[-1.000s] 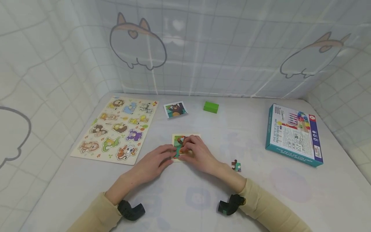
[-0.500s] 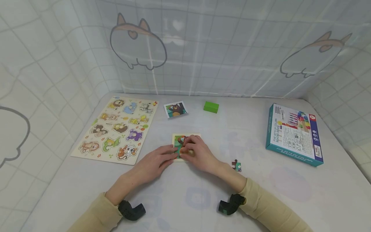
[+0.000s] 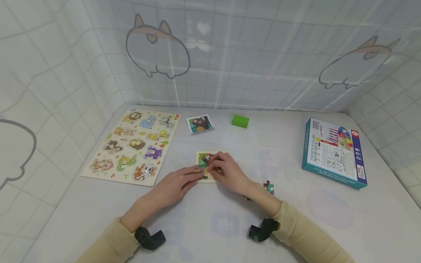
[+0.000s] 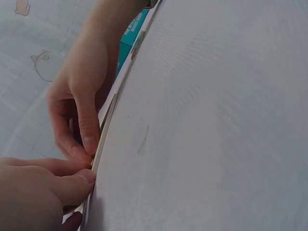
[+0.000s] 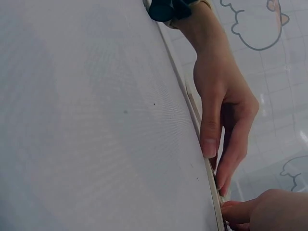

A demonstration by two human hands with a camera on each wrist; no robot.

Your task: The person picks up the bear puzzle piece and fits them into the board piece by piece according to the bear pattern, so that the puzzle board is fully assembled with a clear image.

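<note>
A small jigsaw puzzle (image 3: 203, 160) in a pale wooden tray shows a brown bear on green. My left hand (image 3: 174, 186) rests nearly straight fingers on the tray's left side, with its thumb by the near edge in the left wrist view. Bent fingers of my right hand (image 3: 231, 173) touch the puzzle's middle and hide its right part. In the right wrist view, the thumb and forefinger of the right hand (image 5: 221, 101) stand apart at the tray edge (image 5: 211, 180). A loose puzzle piece (image 3: 271, 188) lies beside the right forearm.
An animal peg board (image 3: 131, 177) lies to the left. Behind the tray are a bear picture card (image 3: 200, 124) and a green block (image 3: 240, 121). A boxed bead set (image 3: 333, 151) lies at the right. Another dark piece (image 3: 249, 199) peeks from beneath the right wrist.
My right fingers have shifted slightly up and right, uncovering more of the bear picture. A dark piece has come into sight beneath the right wrist. The left hand has barely moved.
</note>
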